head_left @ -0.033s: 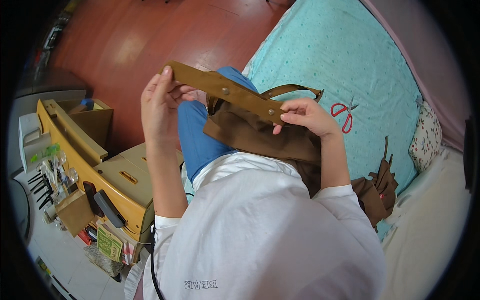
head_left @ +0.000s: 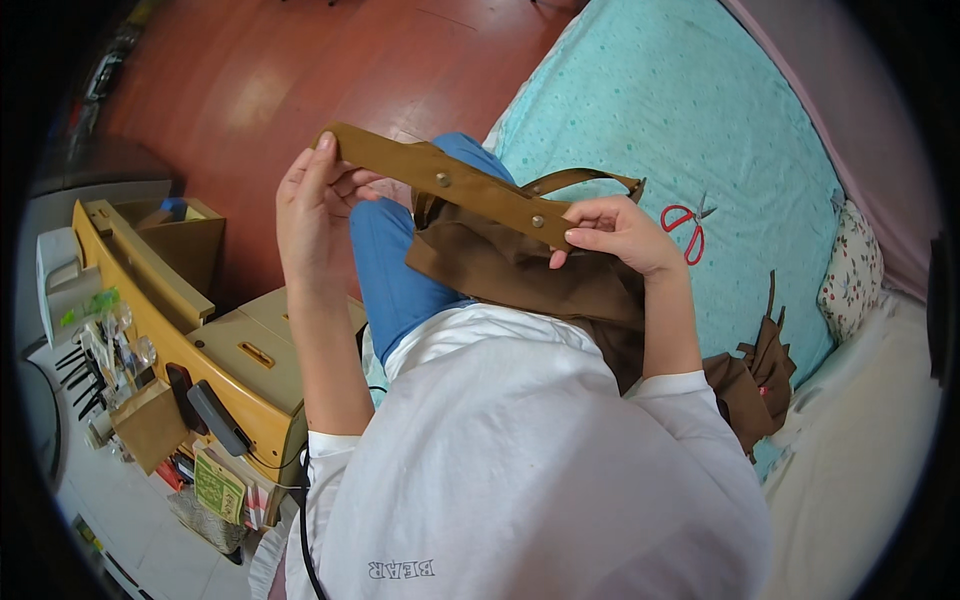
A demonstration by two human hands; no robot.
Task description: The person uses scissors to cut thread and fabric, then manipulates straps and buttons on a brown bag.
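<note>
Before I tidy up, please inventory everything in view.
Studded strap: one, brown, centre
Sewn cloth: one, dark brown, centre
Bedsheet: one, turquoise, upper right
Scissors: one pair, red-handled, on bedsheet
Crumpled cloth: one, brown, right
Floral cushion: one, white, far right
Floor: one, red-brown, upper left
Desk: one, yellow, left
Paper bag: one, tan, lower left
Booklet: one, green, lower left
Cable: one, black, lower left
Other small items: uncountable, mixed, left
Trousers: one pair, blue, centre
Shirt: one, white, lower centre
Left grip: one, pinching strap's left end
Right grip: one, pinching strap's right end
</note>
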